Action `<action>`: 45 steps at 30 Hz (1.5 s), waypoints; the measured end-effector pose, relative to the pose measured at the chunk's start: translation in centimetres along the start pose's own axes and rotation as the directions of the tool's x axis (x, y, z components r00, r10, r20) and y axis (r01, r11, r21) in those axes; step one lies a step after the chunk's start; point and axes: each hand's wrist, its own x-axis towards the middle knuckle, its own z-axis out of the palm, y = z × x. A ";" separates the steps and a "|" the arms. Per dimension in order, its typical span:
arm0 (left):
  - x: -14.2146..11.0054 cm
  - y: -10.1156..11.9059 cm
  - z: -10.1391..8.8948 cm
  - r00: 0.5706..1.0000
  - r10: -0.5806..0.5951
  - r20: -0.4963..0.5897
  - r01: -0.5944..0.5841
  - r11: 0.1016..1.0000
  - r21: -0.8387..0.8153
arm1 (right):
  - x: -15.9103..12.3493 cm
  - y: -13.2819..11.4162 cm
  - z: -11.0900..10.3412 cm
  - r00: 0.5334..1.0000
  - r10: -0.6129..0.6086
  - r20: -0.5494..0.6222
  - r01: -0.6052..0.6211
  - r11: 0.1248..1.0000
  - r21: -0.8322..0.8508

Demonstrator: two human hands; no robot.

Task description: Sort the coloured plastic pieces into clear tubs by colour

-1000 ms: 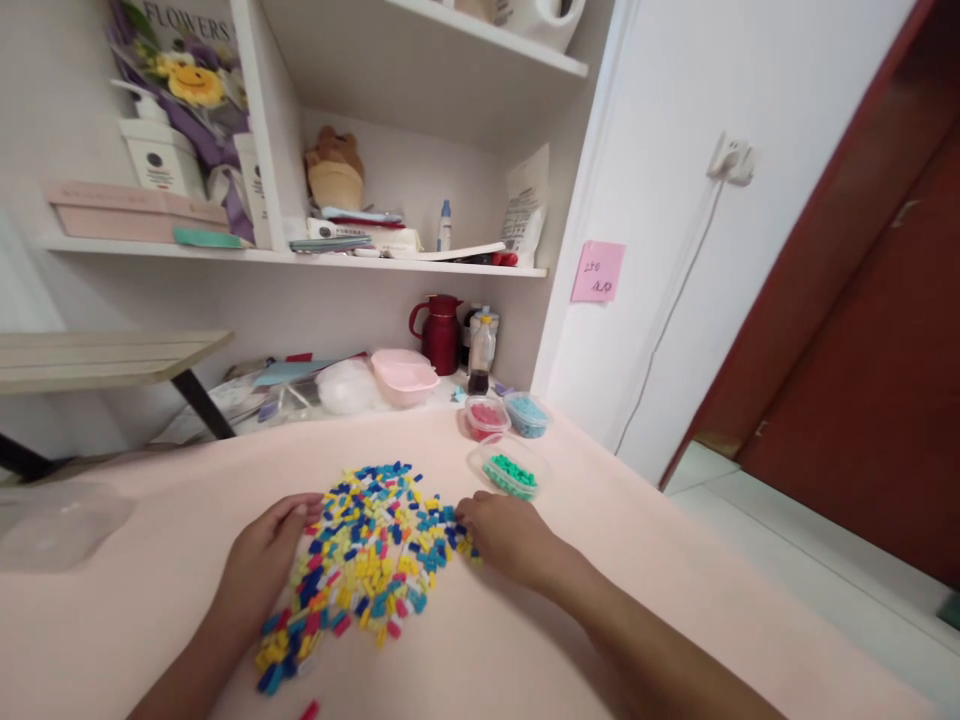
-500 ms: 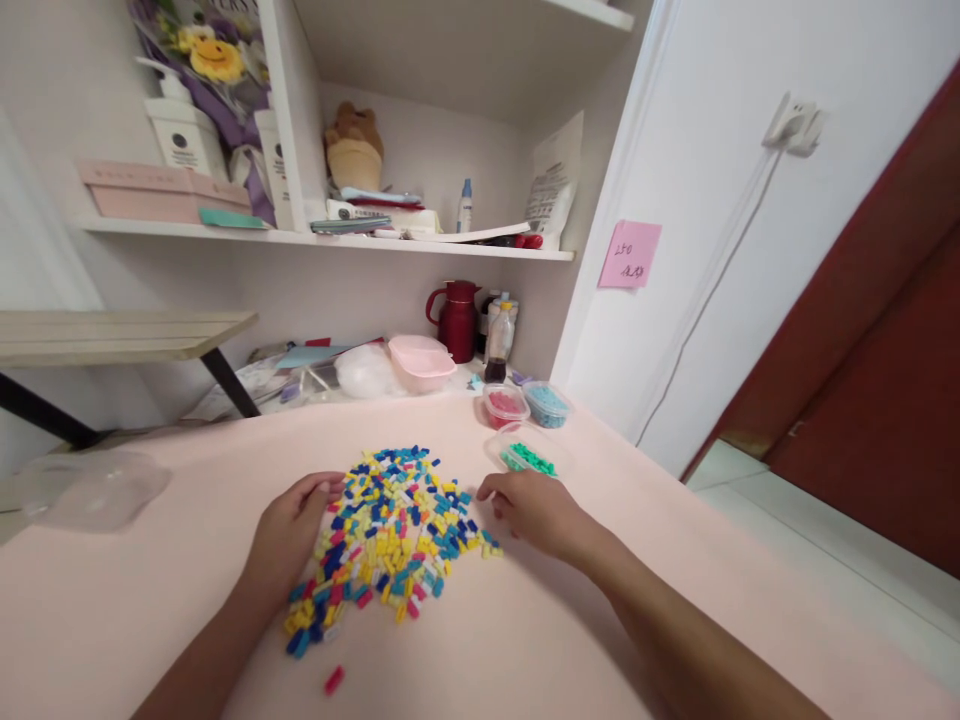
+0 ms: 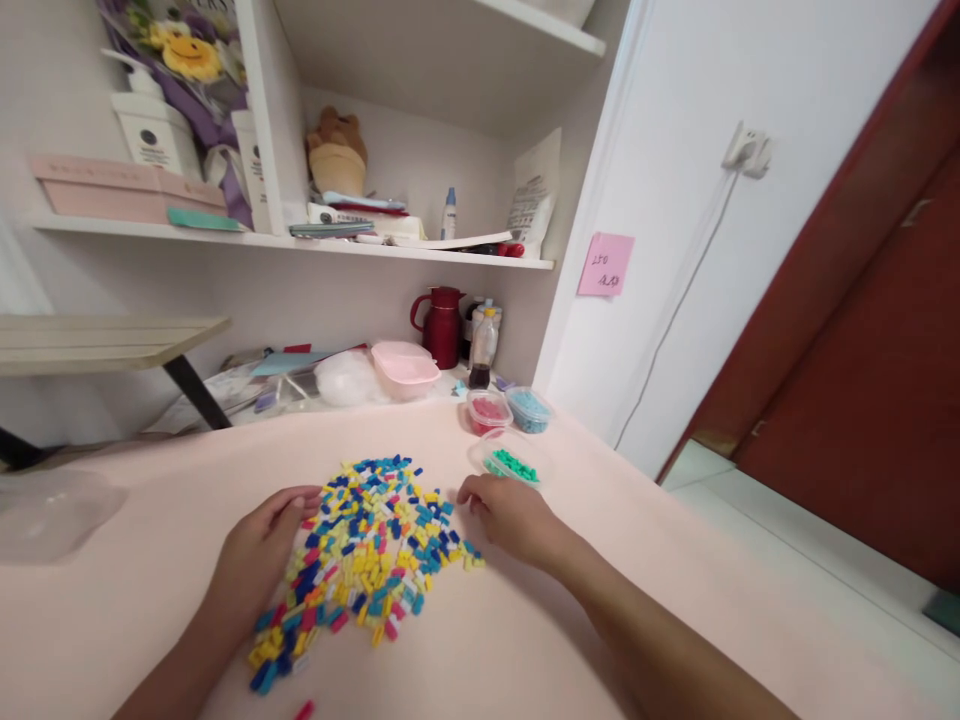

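A loose pile of small coloured plastic pieces (image 3: 375, 545), in blue, teal, yellow, pink and white, spreads over the pink tabletop (image 3: 480, 650). My left hand (image 3: 259, 545) rests along the pile's left edge, fingers stretched out and close to some pieces. On the other side, my right hand (image 3: 514, 515) hovers at the right edge with its fingers loosely bent and apart. I see nothing between those fingers, though their undersides are partly hidden. Just beyond it is a clear tub of green pieces (image 3: 512, 464), partly covered by the hand.
Behind stand a tub of red pieces (image 3: 489, 410) and a tub of light blue pieces (image 3: 529, 409). A clear plastic container (image 3: 56, 510) sits far left. Along the back are a pink box (image 3: 406, 366), a red jug (image 3: 441, 328) and a bottle (image 3: 484, 350), beneath a shelf (image 3: 420, 252).
The camera has turned slightly, so the whole scene sits further left and a bit lower. Both hands stay in nearly the same places beside the pile.
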 end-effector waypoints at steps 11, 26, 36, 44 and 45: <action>0.6 -0.7 0.1 1.000 0.006 0.000 -0.006 1.000 0.023 | 0.8 0.3 2.7 0.992 -0.013 -0.125 0.024 0.996 0.087; 0.4 -0.5 0.1 1.000 -0.017 0.007 0.017 0.999 0.046 | 0.9 -0.4 1.9 0.996 0.000 -0.089 0.007 0.996 0.084; 0.5 -0.4 0.1 1.000 -0.021 0.018 0.020 0.998 0.059 | 0.8 -0.5 1.8 0.998 0.002 -0.068 0.002 0.998 0.065; 0.7 -0.4 0.0 1.000 -0.013 0.010 0.012 0.998 0.065 | 1.2 -0.1 2.5 0.993 0.015 -0.120 -0.004 0.995 0.095; 0.7 -0.5 0.0 1.000 -0.010 0.007 0.009 0.998 0.061 | 1.2 0.0 2.6 0.993 -0.004 -0.122 0.015 0.995 0.096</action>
